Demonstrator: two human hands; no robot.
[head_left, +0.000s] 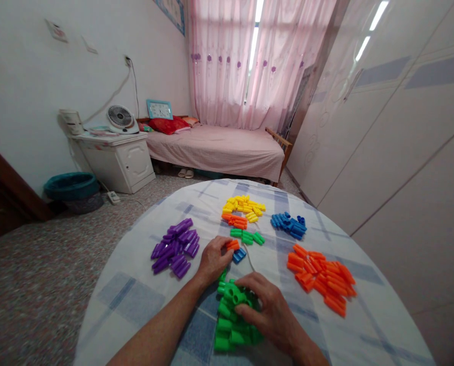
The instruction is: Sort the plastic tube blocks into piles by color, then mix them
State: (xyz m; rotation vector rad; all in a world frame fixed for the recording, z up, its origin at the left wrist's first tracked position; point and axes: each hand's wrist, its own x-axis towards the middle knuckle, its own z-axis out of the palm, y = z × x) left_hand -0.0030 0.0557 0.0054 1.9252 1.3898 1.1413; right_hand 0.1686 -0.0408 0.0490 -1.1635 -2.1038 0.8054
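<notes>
My left hand [216,259] is closed, its fingertips pinching an orange plastic tube piece [233,245] low over the table. Right beside that piece lies a blue tube piece [239,255]. My right hand [268,300] curls over a heap of green tube pieces [230,325], with thumb and fingers around a green piece [239,297] on top. The palm hides part of the heap. Beyond my hands are a few green pieces [247,237] and a row of orange pieces [234,220]. A thin white cord [248,258] runs between the hands.
Purple pieces [175,248] are heaped at the left, yellow ones [244,204] at the far side, blue ones [288,225] at the far right and orange ones [322,277] at the right. All lie on a round table with a checked cloth [135,315]. A bed [219,150] stands beyond.
</notes>
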